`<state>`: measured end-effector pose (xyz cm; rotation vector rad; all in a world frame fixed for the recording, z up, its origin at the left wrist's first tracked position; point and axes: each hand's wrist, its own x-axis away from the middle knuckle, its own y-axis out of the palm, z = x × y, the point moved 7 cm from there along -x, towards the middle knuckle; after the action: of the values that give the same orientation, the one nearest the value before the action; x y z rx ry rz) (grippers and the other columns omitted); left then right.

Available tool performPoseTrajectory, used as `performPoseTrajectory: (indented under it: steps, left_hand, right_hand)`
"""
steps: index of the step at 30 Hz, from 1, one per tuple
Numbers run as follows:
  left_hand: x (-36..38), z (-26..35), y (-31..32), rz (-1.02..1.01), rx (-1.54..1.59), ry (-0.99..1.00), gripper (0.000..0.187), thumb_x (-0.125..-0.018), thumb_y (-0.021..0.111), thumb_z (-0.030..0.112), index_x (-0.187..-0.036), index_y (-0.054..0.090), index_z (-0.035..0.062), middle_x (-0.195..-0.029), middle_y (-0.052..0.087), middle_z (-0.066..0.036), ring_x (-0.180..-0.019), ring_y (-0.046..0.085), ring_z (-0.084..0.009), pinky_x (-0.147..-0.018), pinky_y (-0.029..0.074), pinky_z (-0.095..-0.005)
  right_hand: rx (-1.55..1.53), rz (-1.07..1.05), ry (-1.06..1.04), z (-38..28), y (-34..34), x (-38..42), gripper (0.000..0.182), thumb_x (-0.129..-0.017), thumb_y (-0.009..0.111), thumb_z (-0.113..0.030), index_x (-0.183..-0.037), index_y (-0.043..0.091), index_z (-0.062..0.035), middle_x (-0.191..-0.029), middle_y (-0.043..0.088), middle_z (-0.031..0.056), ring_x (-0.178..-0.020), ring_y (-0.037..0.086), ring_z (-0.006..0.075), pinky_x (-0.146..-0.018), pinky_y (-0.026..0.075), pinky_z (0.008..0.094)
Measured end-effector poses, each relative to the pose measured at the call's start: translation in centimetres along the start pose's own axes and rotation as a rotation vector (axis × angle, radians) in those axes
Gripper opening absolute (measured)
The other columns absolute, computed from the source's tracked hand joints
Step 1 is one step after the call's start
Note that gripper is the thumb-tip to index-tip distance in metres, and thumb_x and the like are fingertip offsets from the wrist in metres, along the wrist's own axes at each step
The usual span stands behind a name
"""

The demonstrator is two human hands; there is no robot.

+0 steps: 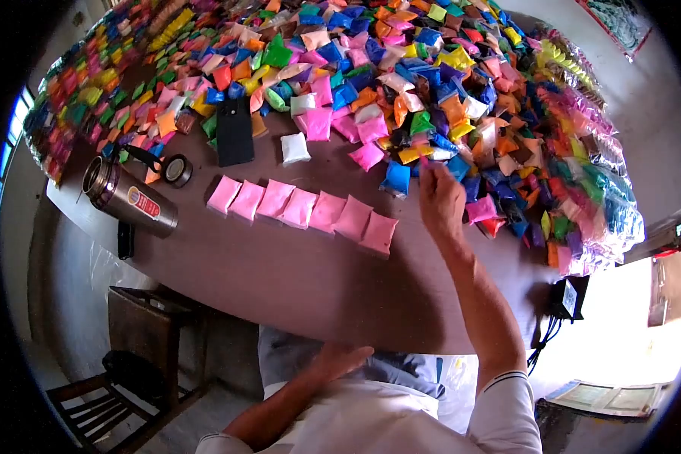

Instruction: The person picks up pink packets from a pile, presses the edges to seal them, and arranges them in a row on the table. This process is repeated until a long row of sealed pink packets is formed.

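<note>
Risk: the heaped pile of small coloured powder-filled plastic packets (446, 83) slopes loosely toward the worktop's (295, 280) near edge; a careless pull could slide neighbours onto the row of seven pink packets (303, 208) and break its line. Right hand (440, 198) at the pile's near fringe, fingers pinched narrow; whether it grips a packet, cannot tell. Left hand (339, 359) loosely open, resting on the lap, empty.

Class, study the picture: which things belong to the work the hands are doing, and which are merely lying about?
In the work:
right hand reaching into the heap of small coloured powder packets
row of pink plastic packets

Lying about:
steel flask
black tape roll
flat black case
lone white packet
left hand, resting on the lap
</note>
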<state>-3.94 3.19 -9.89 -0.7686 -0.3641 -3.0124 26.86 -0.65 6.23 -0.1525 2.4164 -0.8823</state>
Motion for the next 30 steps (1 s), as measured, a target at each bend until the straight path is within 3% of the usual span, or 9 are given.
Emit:
performPoseTrajectory:
  steps: [6, 9, 13, 16, 19, 21, 22, 25, 30]
  left_hand:
    - [0.4, 1.7, 0.1, 0.040, 0.017, 0.030, 0.021, -0.087, 0.065, 0.024, -0.073, 0.055, 0.0107, -0.059, 0.050, 0.004, -0.050, 0.042, -0.0060, -0.043, 0.033, -0.0235]
    - [0.3, 2.1, 0.0, 0.029, -0.016, 0.108, 0.019, -0.087, 0.066, 0.022, -0.075, 0.057, 0.0099, -0.059, 0.050, 0.004, -0.050, 0.042, -0.0057, -0.043, 0.033, -0.0225]
    - [0.2, 1.9, -0.1, 0.044, 0.016, 0.218, 0.018, -0.086, 0.068, 0.021, -0.076, 0.058, 0.0089, -0.061, 0.052, 0.003, -0.051, 0.043, -0.0056, -0.044, 0.034, -0.0222]
    - [0.5, 2.9, -0.2, 0.066, -0.071, 0.195, 0.021, -0.085, 0.069, 0.024, -0.076, 0.058, 0.0089, -0.060, 0.051, 0.003, -0.051, 0.043, -0.0059, -0.044, 0.034, -0.0227]
    - [0.6, 1.9, -0.1, 0.087, 0.027, 0.098, 0.023, -0.086, 0.070, 0.027, -0.077, 0.059, 0.0093, -0.060, 0.050, 0.003, -0.051, 0.042, -0.0063, -0.044, 0.034, -0.0235]
    - [0.5, 0.3, -0.2, 0.055, 0.037, 0.066, 0.024, -0.086, 0.069, 0.029, -0.078, 0.058, 0.0094, -0.061, 0.050, 0.003, -0.051, 0.042, -0.0065, -0.044, 0.034, -0.0240]
    - [0.4, -0.2, 0.0, 0.028, 0.044, 0.034, 0.025, -0.086, 0.068, 0.032, -0.079, 0.058, 0.0096, -0.061, 0.050, 0.003, -0.051, 0.042, -0.0067, -0.044, 0.034, -0.0244]
    - [0.9, 1.2, 0.1, 0.061, 0.093, 0.086, 0.029, -0.087, 0.067, 0.035, -0.076, 0.056, 0.0101, -0.062, 0.050, 0.003, -0.050, 0.042, -0.0074, -0.044, 0.033, -0.0245]
    - [0.7, 0.9, 0.3, 0.075, 0.086, 0.095, 0.037, -0.089, 0.064, 0.037, -0.066, 0.050, 0.0111, -0.055, 0.045, 0.002, -0.046, 0.040, -0.0086, -0.042, 0.030, -0.0247]
  right_hand:
    - [0.296, -0.066, 0.195, 3.0, 1.2, -5.9, 0.036, -0.081, 0.062, -0.038, -0.089, 0.066, -0.0025, -0.084, 0.065, 0.0217, -0.080, 0.063, 0.0406, -0.070, 0.049, 0.0469]
    - [0.297, -0.011, 0.242, 2.9, 1.6, -6.8, 0.042, -0.075, 0.066, -0.043, -0.085, 0.068, -0.0024, -0.074, 0.065, 0.0184, -0.075, 0.065, 0.0333, -0.070, 0.050, 0.0427]
    - [0.305, 0.055, 0.302, 3.5, 2.2, -7.4, 0.039, -0.076, 0.067, -0.041, -0.084, 0.069, -0.0030, -0.076, 0.066, 0.0192, -0.077, 0.065, 0.0351, -0.072, 0.050, 0.0432]
    - [0.141, 0.001, 0.368, 6.4, 2.5, -7.9, 0.034, -0.076, 0.066, -0.033, -0.088, 0.068, -0.0015, -0.080, 0.066, 0.0207, -0.081, 0.065, 0.0377, -0.070, 0.050, 0.0442]
    - [-0.083, 0.062, 0.297, 7.7, 2.0, -8.0, 0.030, -0.076, 0.066, -0.028, -0.081, 0.067, 0.0015, -0.069, 0.065, 0.0140, -0.067, 0.064, 0.0289, -0.062, 0.048, 0.0382]
    - [-0.352, -0.035, 0.349, 7.2, 0.8, -6.7, 0.028, -0.078, 0.065, -0.024, -0.075, 0.064, 0.0043, -0.061, 0.058, 0.0049, -0.057, 0.057, 0.0179, -0.055, 0.045, 0.0330]
    - [-0.378, -0.072, 0.390, 6.1, 0.1, -5.9, 0.019, -0.083, 0.065, -0.022, -0.074, 0.059, -0.0061, -0.057, 0.042, -0.0042, -0.049, 0.038, 0.0072, -0.045, 0.029, 0.0246]
    - [-0.573, -0.108, 0.470, 4.1, -2.6, -2.9, 0.023, -0.083, 0.065, -0.021, -0.068, 0.053, -0.0084, -0.057, 0.044, -0.0037, -0.046, 0.037, 0.0070, -0.042, 0.027, 0.0255]
    - [-0.976, -0.179, 0.621, 4.6, -3.6, 5.9, 0.020, -0.089, 0.063, -0.024, -0.078, 0.055, -0.0086, -0.057, 0.043, -0.0059, -0.046, 0.037, 0.0050, -0.039, 0.029, 0.0243]
